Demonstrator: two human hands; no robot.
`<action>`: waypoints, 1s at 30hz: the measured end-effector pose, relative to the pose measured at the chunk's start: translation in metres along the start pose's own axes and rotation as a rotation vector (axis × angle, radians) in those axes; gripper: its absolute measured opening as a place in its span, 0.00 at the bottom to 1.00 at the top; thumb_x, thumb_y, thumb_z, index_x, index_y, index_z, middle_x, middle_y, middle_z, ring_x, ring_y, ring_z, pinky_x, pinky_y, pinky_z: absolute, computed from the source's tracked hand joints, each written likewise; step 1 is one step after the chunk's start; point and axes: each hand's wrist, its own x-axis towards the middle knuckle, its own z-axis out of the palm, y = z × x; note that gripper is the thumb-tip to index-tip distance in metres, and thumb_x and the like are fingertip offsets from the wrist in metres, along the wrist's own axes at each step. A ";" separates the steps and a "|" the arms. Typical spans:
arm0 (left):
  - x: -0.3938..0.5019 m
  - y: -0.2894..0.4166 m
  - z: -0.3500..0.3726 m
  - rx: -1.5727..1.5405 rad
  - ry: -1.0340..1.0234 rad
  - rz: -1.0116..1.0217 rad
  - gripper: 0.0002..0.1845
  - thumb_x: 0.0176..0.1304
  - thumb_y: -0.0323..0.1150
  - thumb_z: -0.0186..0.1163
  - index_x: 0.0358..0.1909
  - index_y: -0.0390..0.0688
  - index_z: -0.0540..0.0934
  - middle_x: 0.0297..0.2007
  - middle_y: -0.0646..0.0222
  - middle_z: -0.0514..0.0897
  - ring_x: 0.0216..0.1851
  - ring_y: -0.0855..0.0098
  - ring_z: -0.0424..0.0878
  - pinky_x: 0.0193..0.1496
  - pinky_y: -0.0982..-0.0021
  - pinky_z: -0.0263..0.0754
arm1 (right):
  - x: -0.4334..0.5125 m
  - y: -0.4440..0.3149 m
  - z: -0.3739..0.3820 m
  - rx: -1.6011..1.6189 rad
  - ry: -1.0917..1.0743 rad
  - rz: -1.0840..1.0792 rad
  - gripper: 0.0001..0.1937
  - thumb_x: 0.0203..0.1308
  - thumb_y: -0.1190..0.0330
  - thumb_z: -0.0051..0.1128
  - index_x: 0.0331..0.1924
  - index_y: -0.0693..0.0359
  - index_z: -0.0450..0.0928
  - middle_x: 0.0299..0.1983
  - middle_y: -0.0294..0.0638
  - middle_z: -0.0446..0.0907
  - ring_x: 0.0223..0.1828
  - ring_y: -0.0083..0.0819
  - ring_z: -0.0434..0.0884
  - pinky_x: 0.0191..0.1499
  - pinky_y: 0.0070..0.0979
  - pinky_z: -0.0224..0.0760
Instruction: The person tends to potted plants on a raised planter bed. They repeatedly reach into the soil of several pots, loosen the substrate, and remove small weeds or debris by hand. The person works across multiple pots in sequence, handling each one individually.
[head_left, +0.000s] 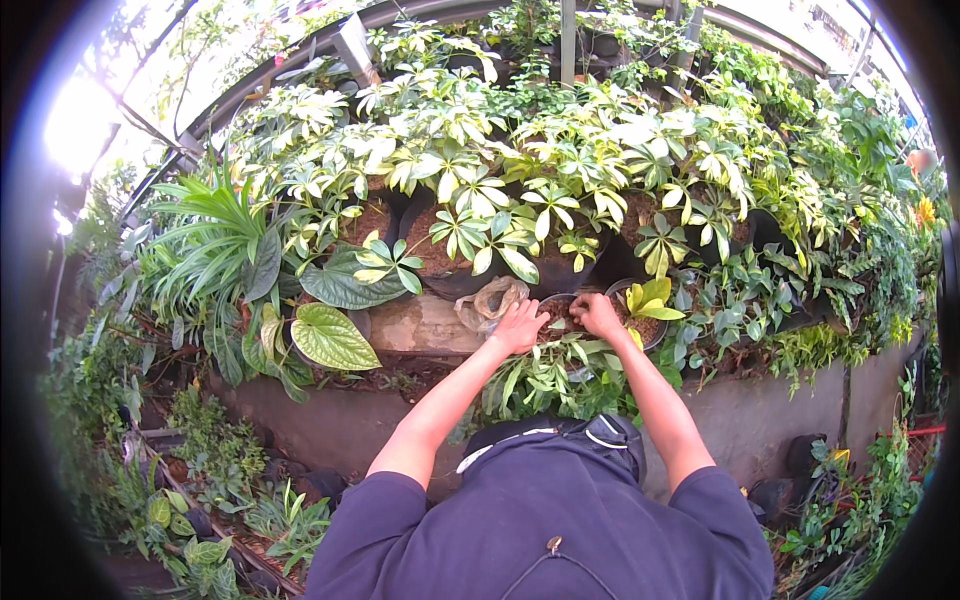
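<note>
A pot of brown soil (557, 306) sits between my two hands on the ledge. My left hand (520, 328) is at its left rim, fingers reaching forward; whether it grips the rim is unclear. Over the right side of that soil, my right hand (598, 315) has its fingers bent down and close together, their tips partly hidden. A crumpled clear plastic bag (491, 301) lies just beyond my left hand. Right of my right hand stands another soil-filled pot (654, 336) with a yellow-green leafed plant (649, 300). Narrow-leaved green stems (551, 379) spread below my hands.
Variegated schefflera plants (480, 191) in black grow bags (457, 283) crowd the bed behind. Large heart-shaped leaves (334, 336) overhang the ledge (412, 322) on the left. A grey wall (315, 420) drops below it. A wooden post (568, 45) rises at the back.
</note>
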 end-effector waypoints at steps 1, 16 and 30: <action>-0.001 -0.003 0.003 0.019 0.022 0.013 0.32 0.56 0.32 0.63 0.66 0.48 0.71 0.62 0.48 0.70 0.65 0.50 0.67 0.67 0.51 0.60 | 0.001 0.000 0.000 -0.012 -0.007 -0.010 0.07 0.60 0.73 0.62 0.38 0.68 0.87 0.27 0.44 0.88 0.30 0.27 0.87 0.39 0.28 0.80; -0.001 0.007 -0.014 0.041 0.027 -0.009 0.25 0.60 0.33 0.56 0.62 0.51 0.77 0.55 0.54 0.75 0.60 0.56 0.71 0.63 0.56 0.64 | 0.004 0.000 0.001 -0.010 -0.013 -0.006 0.07 0.60 0.74 0.63 0.38 0.69 0.87 0.28 0.44 0.88 0.28 0.26 0.86 0.38 0.28 0.80; -0.006 0.009 -0.025 -0.102 0.032 -0.027 0.23 0.60 0.30 0.57 0.59 0.51 0.78 0.58 0.54 0.75 0.62 0.53 0.71 0.64 0.51 0.65 | 0.019 -0.027 0.021 -0.380 -0.042 -0.296 0.09 0.58 0.66 0.62 0.38 0.57 0.90 0.40 0.46 0.88 0.44 0.49 0.86 0.50 0.42 0.79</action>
